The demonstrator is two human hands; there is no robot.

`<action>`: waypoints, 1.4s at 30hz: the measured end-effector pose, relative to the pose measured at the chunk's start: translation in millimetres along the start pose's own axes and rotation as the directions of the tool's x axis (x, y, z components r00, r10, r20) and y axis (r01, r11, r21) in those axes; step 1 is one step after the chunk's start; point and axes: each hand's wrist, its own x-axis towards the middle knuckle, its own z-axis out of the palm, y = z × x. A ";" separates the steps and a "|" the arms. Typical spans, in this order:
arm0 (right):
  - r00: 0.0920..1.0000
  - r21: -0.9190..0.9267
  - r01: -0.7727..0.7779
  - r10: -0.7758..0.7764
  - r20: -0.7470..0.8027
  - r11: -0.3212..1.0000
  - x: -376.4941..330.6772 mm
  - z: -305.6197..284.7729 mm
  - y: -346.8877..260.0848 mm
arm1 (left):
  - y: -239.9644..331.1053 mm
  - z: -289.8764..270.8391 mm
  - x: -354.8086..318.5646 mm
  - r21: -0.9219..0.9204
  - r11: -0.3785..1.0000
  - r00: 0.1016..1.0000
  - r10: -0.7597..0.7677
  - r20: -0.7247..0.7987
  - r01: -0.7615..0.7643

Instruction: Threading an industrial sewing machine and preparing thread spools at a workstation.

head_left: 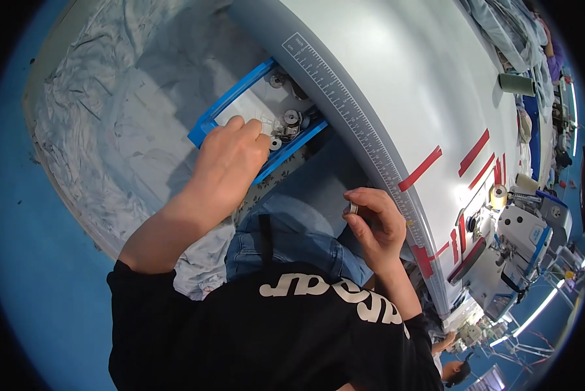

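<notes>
The right hand (382, 225), right of the frame's centre, pinches a small metal bobbin (353, 208) between thumb and index finger, near the table's edge and above the person's blue jeans (292, 238). The left hand (234, 148), in the upper middle of the frame, reaches over a blue-rimmed drawer (240, 89) with its fingers curled downward; their tips are hidden, so whether they grip anything cannot be told. The drawer juts from beneath the pale sewing table (384, 52), and more bobbins (291, 117) lie inside it, mostly toward the table side. A ruler strip (346, 98) curves along the table's edge, and strips of red tape (421, 168) are stuck to the tabletop farther right. A white sewing machine (524, 228) stands at the right of the frame, a dark green thread spool (517, 85) lies at the upper right, and pale crumpled fabric (97, 117) spreads across the upper left.
</notes>
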 end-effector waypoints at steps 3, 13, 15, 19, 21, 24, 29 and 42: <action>1.000 -0.014 0.002 -0.002 -0.010 1.000 2.2 -2.4 -2.7 | 1.3 -1.9 5.4 -0.011 0.999 0.999 0.037 -0.009 -0.037; 0.956 -0.119 0.281 -0.268 0.117 0.952 43.9 14.9 -15.0 | -2.4 -15.2 5.9 -0.304 0.951 0.996 -0.069 -0.060 0.048; 0.960 -0.100 0.262 -0.249 0.131 0.960 44.1 17.6 -14.2 | -2.6 -17.7 1.3 -0.459 0.889 0.965 -0.113 -0.237 -0.008; 0.967 -0.111 0.231 -0.216 0.133 0.967 40.9 20.2 -10.0 | -1.2 -14.9 -7.1 -0.555 0.829 0.911 -0.177 -0.372 -0.065; 0.971 -0.113 0.208 -0.191 0.142 0.972 40.8 20.8 -8.1 | 0.5 -18.2 -9.1 -0.599 0.801 0.904 -0.264 -0.336 0.011; 0.964 -0.141 0.236 -0.213 0.160 0.962 43.2 24.3 -4.4 | -11.6 -17.0 -8.9 -0.447 0.890 0.855 -0.161 -0.493 -0.091; 0.951 -0.175 0.257 -0.217 0.219 0.950 41.4 32.8 2.1 | -8.6 -13.5 0.8 -0.254 0.961 0.938 -0.184 -0.295 0.108; 0.967 -0.177 0.204 -0.170 0.189 0.963 30.8 30.4 7.6 | -4.5 6.2 18.1 -0.150 0.985 0.995 0.078 -0.070 -0.087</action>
